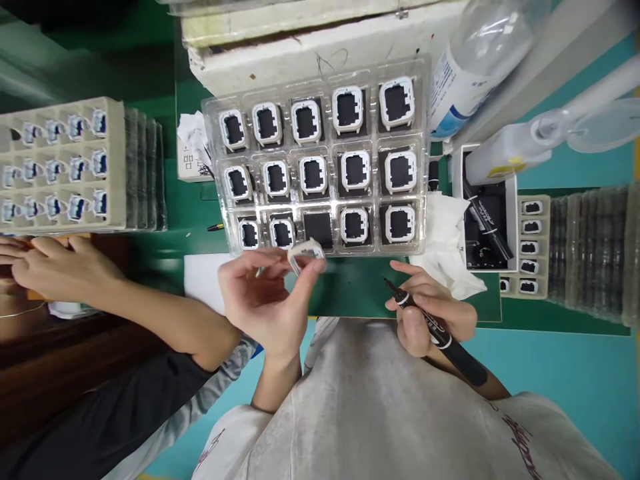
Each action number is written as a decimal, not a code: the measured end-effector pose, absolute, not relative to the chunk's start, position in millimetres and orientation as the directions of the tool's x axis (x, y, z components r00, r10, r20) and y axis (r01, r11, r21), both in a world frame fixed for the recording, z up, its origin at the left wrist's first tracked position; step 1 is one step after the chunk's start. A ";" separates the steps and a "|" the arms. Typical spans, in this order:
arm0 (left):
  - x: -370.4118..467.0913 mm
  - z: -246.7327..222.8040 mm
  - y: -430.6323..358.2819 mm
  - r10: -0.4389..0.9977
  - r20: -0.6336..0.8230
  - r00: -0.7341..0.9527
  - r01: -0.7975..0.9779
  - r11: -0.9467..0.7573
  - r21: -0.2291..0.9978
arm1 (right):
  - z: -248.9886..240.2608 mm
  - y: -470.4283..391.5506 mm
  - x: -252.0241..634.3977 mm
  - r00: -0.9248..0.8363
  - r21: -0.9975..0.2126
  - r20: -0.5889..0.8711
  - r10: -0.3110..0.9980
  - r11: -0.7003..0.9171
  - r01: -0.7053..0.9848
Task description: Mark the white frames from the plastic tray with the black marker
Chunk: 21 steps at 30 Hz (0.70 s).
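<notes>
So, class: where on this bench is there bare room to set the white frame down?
One empty pocket in the clear tray's front row. Bare green mat between left hand, holding the white frame, and right hand, holding the marker. Crowded: trays at the left, box and bottles at the right.

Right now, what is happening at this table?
A person's left hand holds a small white frame in its fingers, just in front of a clear tray of similar frames; one pocket in the near row is empty. The right hand grips a black marker. Another person's hand rests at the left.
</notes>
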<state>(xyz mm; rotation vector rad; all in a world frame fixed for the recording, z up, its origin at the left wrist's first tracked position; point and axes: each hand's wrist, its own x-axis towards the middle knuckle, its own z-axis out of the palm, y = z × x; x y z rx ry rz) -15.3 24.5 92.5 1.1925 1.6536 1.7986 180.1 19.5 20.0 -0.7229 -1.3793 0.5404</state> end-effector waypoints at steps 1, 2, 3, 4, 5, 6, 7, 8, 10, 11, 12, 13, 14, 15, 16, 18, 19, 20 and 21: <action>-16.9 93.5 31.2 0.773 0.353 -0.527 0.315 -0.208 0.926 | 19.4 19.2 180.0 0.130 -0.733 0.679 0.722 0.676 0.072; -18.3 93.1 37.4 0.787 0.374 -0.491 0.390 -0.185 0.902 | 18.8 19.1 180.0 0.132 -0.730 0.683 0.719 0.680 0.072; -19.3 91.9 42.6 0.811 0.374 -0.450 0.462 -0.147 0.875 | 18.3 19.1 179.9 0.137 -0.725 0.688 0.713 0.686 0.069; -20.1 90.3 46.6 0.836 0.362 -0.413 0.529 -0.103 0.842 | 18.0 19.3 180.0 0.138 -0.718 0.695 0.706 0.693 0.064; -20.7 88.9 49.2 0.853 0.355 -0.383 0.591 -0.069 0.804 | 18.1 19.7 180.0 0.136 -0.713 0.699 0.702 0.698 0.061; -21.3 88.0 50.7 0.861 0.357 -0.362 0.643 -0.046 0.764 | 18.4 20.2 179.9 0.133 -0.710 0.702 0.700 0.701 0.061; -22.1 87.7 51.2 0.863 0.368 -0.348 0.685 -0.034 0.728 | 19.1 20.8 179.8 0.133 -0.708 0.704 0.697 0.703 0.064; -23.2 88.2 51.1 0.860 0.382 -0.339 0.715 -0.028 0.698 | 19.9 21.3 179.7 0.131 -0.711 0.702 0.700 0.700 0.073; -26.4 91.0 49.9 0.857 0.396 -0.329 0.748 -0.019 0.663 | 22.0 22.1 179.2 0.127 -0.720 0.694 0.709 0.688 0.088; -28.2 92.8 49.2 0.862 0.393 -0.320 0.758 -0.016 0.652 | 23.1 22.4 178.8 0.131 -0.720 0.693 0.708 0.688 0.089; -29.9 94.5 48.7 0.869 0.387 -0.308 0.767 -0.013 0.641 | 24.2 22.6 178.4 0.135 -0.721 0.693 0.709 0.688 0.084; -31.1 96.1 48.4 0.876 0.383 -0.293 0.777 -0.015 0.629 | 25.3 22.8 178.0 0.138 -0.722 0.691 0.710 0.687 0.078; -31.8 97.2 48.2 0.883 0.377 -0.281 0.788 -0.012 0.615 | 26.1 23.0 177.6 0.137 -0.724 0.688 0.712 0.686 0.071; -31.9 98.0 48.2 0.888 0.372 -0.271 0.800 -0.007 0.600 | 26.6 23.1 177.2 0.136 -0.725 0.688 0.713 0.686 0.066; -31.6 98.3 48.4 0.892 0.367 -0.265 0.812 0.001 0.584 | 26.7 23.3 176.9 0.137 -0.725 0.687 0.714 0.685 0.066; -29.8 98.2 48.9 0.891 0.369 -0.263 0.829 0.013 0.560 | 24.9 23.1 176.5 0.137 -0.726 0.687 0.714 0.684 0.074; -28.7 97.9 49.2 0.886 0.381 -0.266 0.834 0.013 0.551 | 23.1 22.6 176.5 0.139 -0.724 0.689 0.711 0.686 0.075; -27.3 97.7 49.3 0.876 0.401 -0.270 0.837 0.007 0.548 | 20.7 21.7 176.7 0.144 -0.724 0.689 0.711 0.686 0.074; -25.7 97.6 49.3 0.862 0.426 -0.274 0.835 -0.008 0.551 | 17.9 20.5 177.2 0.150 -0.724 0.687 0.710 0.686 0.072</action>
